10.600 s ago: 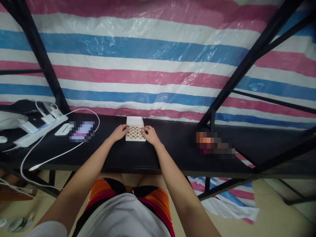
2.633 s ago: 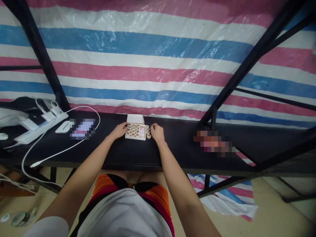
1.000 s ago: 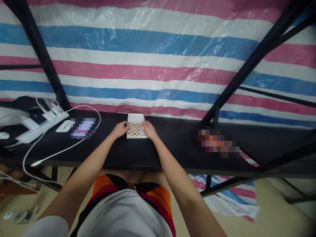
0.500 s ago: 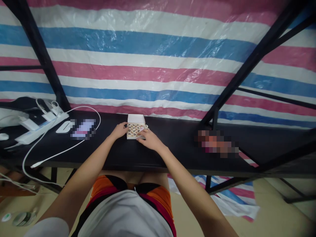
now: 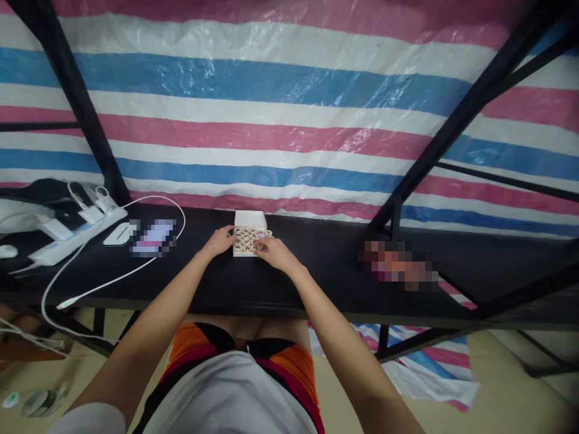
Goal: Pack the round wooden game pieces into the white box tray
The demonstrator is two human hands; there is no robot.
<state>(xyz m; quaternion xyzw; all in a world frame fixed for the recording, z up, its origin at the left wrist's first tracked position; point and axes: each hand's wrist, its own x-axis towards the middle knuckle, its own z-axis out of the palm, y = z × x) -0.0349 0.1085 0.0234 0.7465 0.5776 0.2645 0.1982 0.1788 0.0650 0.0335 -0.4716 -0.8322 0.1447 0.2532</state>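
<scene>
White rectangular box (image 5: 244,254) of round cream discs (image 5: 245,239) is flanked on a black tabletop (image 5: 325,271) by left hand (image 5: 222,240) and right hand (image 5: 274,252), whether pinching cannot be told, and could be tipped by uneven pressing.

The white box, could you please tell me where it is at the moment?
In the head view, the box is on the table, slightly left of centre, with the left hand at its left edge and the right hand over its right side.
</scene>
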